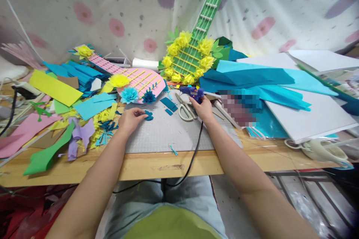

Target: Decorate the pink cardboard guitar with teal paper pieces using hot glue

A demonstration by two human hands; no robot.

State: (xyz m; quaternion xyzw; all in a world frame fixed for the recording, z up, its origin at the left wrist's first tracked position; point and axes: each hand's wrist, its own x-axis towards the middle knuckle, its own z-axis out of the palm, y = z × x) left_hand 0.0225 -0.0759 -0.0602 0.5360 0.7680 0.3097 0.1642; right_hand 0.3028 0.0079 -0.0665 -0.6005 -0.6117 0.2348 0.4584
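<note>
Between the fingertips of my left hand (pixel 131 119) is a dark blue paper flower (pixel 149 115), held just over the left part of the grey cutting mat (pixel 168 140). My right hand (pixel 202 107) grips a blue glue gun (pixel 193 92), whose black cord (pixel 198 143) runs down off the table's front edge. Scissors (pixel 185 108) with pale handles lie beside my right hand. Two dark blue paper pieces (pixel 168 104) rest on the mat between my hands. Behind them lies a pink paper guitar (pixel 140 82) with yellow strips and paper flowers.
A green paper guitar (pixel 193 52) ringed with yellow flowers leans against the curtain. Yellow, green, pink and purple paper scraps (pixel 81 130) crowd the left side. Blue paper sheets (pixel 246 78) and white boards (pixel 308 115) cover the right, near a pale tool (pixel 322 151) at the edge.
</note>
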